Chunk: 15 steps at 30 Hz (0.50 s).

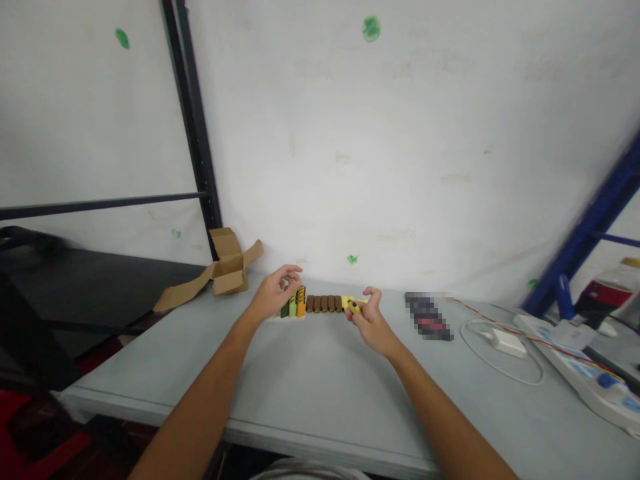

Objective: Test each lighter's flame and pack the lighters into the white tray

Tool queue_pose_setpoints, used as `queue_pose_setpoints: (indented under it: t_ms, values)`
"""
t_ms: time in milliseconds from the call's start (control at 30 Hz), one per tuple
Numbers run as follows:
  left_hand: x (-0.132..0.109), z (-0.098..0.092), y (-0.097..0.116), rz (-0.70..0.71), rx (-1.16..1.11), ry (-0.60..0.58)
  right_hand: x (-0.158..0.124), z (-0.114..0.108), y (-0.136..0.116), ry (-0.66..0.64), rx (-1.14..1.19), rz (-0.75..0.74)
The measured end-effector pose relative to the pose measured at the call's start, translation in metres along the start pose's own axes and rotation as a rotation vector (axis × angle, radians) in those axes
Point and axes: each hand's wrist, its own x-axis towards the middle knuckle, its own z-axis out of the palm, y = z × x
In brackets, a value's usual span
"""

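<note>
A row of small upright blocks (324, 304) stands near the far edge of the grey table (310, 387): green and orange ones at the left end, several brown ones in the middle, yellow ones at the right. My left hand (275, 292) hovers at the row's left end with its fingers curled loosely over the green and orange blocks. My right hand (371, 321) sits at the row's right end and pinches a small yellow block (354, 307) between thumb and fingers.
A torn cardboard box (220, 270) lies at the table's back left. A dark blurred object (429, 317), a white charger with cable (506, 343) and a white power strip (590, 380) lie to the right. A black shelf frame stands left, a blue post right.
</note>
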Motion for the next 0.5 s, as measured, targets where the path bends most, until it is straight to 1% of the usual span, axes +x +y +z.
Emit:
queue_pose_setpoints:
  t_ms: [100,200,267,300,333,367,400,433,500]
  values:
    - [-0.006,0.015,0.027,0.146,-0.021,-0.201,-0.004,0.013,-0.002,-0.114,-0.053,-0.105]
    - [-0.013,0.03,0.044,0.217,-0.09,-0.39,-0.008,0.025,-0.005,-0.205,-0.083,-0.152]
    - [-0.014,0.035,0.048,0.221,-0.118,-0.458,-0.009,0.031,-0.007,-0.226,-0.074,-0.146]
    - [-0.014,0.036,0.047,0.211,-0.124,-0.46,-0.01,0.032,-0.007,-0.224,-0.062,-0.138]
    - [-0.012,0.034,0.044,0.189,-0.127,-0.435,-0.009,0.033,-0.007,-0.209,-0.051,-0.127]
    - [-0.01,0.031,0.039,0.153,-0.134,-0.377,-0.009,0.032,-0.006,-0.181,-0.047,-0.113]
    - [-0.007,0.026,0.033,0.105,-0.149,-0.291,-0.007,0.03,-0.005,-0.139,-0.048,-0.097]
    - [-0.004,0.02,0.025,0.047,-0.166,-0.184,-0.005,0.027,-0.003,-0.089,-0.057,-0.077]
    - [0.003,0.004,0.007,-0.078,-0.208,0.08,-0.001,0.018,0.001,0.023,-0.084,-0.039]
